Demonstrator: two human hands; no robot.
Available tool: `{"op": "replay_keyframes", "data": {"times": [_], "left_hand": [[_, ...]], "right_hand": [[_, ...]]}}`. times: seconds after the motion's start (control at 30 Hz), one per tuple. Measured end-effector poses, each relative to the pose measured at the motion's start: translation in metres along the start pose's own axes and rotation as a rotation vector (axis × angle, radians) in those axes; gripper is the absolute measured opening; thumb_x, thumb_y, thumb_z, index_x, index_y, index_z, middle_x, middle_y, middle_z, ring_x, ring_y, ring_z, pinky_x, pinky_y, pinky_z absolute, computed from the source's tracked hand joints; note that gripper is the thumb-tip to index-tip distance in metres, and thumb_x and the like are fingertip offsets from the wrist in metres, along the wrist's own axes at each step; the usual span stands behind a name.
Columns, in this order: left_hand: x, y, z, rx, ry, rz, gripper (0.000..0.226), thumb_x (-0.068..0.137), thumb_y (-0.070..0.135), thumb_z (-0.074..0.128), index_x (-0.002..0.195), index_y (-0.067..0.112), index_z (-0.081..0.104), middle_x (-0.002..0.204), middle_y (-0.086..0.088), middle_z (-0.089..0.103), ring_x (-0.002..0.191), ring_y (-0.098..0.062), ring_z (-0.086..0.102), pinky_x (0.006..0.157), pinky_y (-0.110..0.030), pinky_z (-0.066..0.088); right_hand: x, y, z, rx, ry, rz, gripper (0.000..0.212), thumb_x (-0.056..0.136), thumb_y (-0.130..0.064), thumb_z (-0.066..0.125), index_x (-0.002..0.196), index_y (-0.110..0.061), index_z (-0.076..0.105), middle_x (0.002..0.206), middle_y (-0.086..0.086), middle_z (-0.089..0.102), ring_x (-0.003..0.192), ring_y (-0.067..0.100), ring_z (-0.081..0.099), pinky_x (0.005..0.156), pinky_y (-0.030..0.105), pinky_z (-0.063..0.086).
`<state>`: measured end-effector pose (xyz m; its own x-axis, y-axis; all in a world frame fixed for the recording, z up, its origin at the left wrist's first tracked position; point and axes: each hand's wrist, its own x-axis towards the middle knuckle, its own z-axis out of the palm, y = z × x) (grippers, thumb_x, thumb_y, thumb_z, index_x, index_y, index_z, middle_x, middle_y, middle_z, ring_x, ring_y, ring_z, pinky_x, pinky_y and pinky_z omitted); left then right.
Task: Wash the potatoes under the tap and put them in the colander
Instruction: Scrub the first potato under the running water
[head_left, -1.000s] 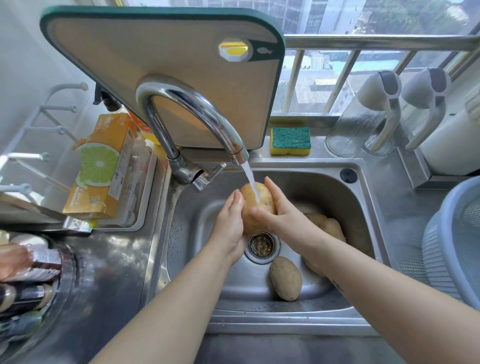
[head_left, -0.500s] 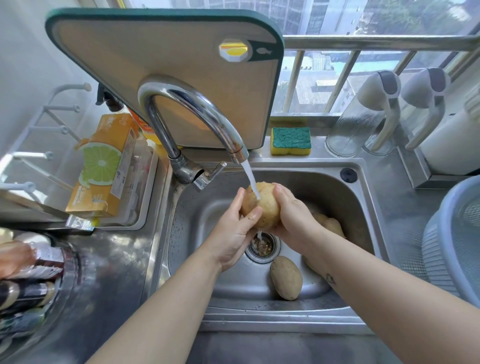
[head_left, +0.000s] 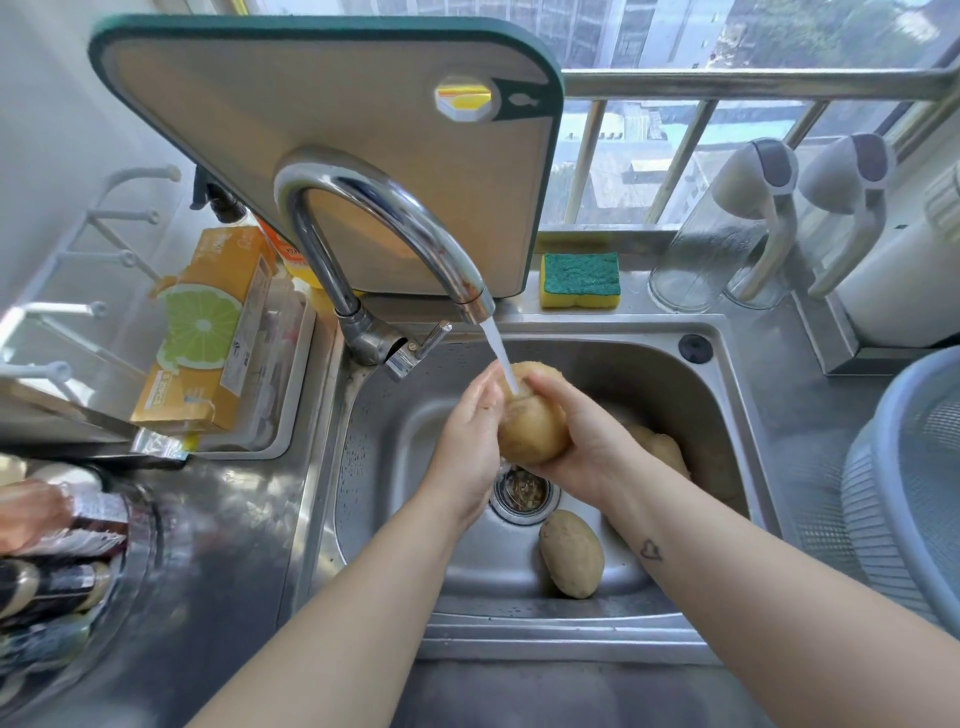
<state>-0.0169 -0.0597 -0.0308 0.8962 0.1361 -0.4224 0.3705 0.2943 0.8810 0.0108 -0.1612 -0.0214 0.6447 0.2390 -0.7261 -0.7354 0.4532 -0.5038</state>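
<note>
Head view looked down on a steel bench (head_left: 223, 545) with a sink (head_left: 395, 467) set into its middle. A beige board (head_left: 322, 156) with a green rim stood upright behind the sink. At the right edge a grey-blue colander (head_left: 904, 467) with slotted walls sat on the bench, only partly in frame and well apart from the hands. A chrome tap (head_left: 374, 208) arched over the basin, and a thin stream of water (head_left: 498, 358) ran from its spout.

Both bare forearms reached in from below. The right hand (head_left: 582, 431) cupped a potato (head_left: 530, 431) from the right and beneath, its fingers curled round it. The left hand (head_left: 467, 452) lay against the potato's left side, fingers together and nearly straight, pressing on the skin. The potato was held above the drain (head_left: 524, 493), and the water struck its upper end between the two hands. It was large, oval and pale tan, wet and glossy, with faint brown specks.

Other potatoes (head_left: 665, 452) lay on the sink floor at the right, mostly hidden behind the right forearm. A second potato (head_left: 571, 553), duller and browner, lay on its side just in front of the drain, touching neither hand. A yellow-and-green sponge (head_left: 580, 280) rested on the ledge behind the sink.
</note>
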Motion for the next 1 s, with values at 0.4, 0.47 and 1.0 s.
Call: {"op": "replay_keyframes", "data": {"times": [0.4,0.47,1.0], "left_hand": [[-0.008,-0.005,0.004,0.271,0.178,0.097,0.06,0.083,0.032,0.07,0.137,0.018,0.047,0.132,0.002,0.055,0.119,-0.009,0.052,0.103,-0.026,0.041],[-0.005,-0.002,0.007,0.28,0.251,0.123,0.046,0.087,0.026,0.066,0.13,0.018,0.054,0.122,0.006,0.058,0.11,-0.006,0.053,0.091,-0.013,0.04],[-0.011,-0.01,-0.005,0.094,0.17,0.074,0.037,0.095,0.043,0.046,0.12,0.02,0.061,0.124,-0.003,0.064,0.116,-0.018,0.059,0.103,-0.037,0.045]], "right_hand": [[0.006,0.033,0.011,0.224,0.082,-0.11,0.047,0.093,-0.038,0.057,0.127,-0.006,0.054,0.112,0.016,0.067,0.095,0.025,0.068,0.074,0.036,0.056],[0.005,0.031,0.011,0.19,0.069,-0.148,0.038,0.094,-0.034,0.056,0.122,-0.008,0.056,0.105,0.013,0.068,0.09,0.022,0.068,0.072,0.033,0.056],[0.003,0.022,0.0,-0.329,-0.086,-0.334,0.083,0.058,-0.035,0.083,0.131,-0.023,0.045,0.12,0.01,0.061,0.106,0.023,0.063,0.081,0.036,0.054]]}}
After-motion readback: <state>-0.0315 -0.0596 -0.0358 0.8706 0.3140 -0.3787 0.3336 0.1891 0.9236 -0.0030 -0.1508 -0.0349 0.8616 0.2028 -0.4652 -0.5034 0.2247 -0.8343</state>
